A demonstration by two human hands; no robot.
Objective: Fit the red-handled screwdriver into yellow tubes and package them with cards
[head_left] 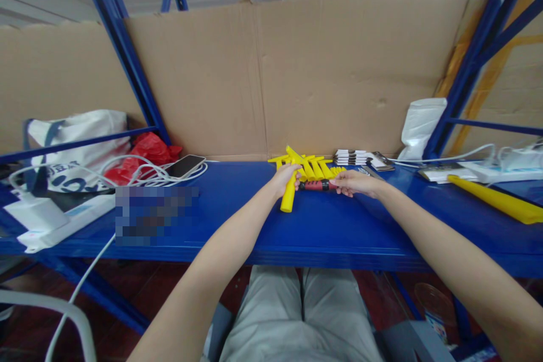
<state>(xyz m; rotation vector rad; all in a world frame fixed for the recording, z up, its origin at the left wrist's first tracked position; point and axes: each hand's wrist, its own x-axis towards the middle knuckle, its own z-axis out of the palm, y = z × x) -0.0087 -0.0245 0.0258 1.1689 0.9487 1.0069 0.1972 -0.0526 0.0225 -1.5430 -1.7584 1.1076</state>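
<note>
Several yellow pieces point(314, 169) apparently remain near shelf's point(339, 223) back edge; left hand point(281, 179) grips another tube point(287, 201), right hand point(355, 182) a red tool point(314, 185).

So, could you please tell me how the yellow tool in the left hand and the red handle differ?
The yellow tool is one colour; the red handle is partly black. The yellow tool slants toward the viewer; the red handle lies sideways. Both are held, the red handle by the right hand.

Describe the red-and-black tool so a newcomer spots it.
Find the blue table, then the left hand and right hand. The tool spans between them, in front of the yellow pile. Its red body with black sections sets it apart.
</note>
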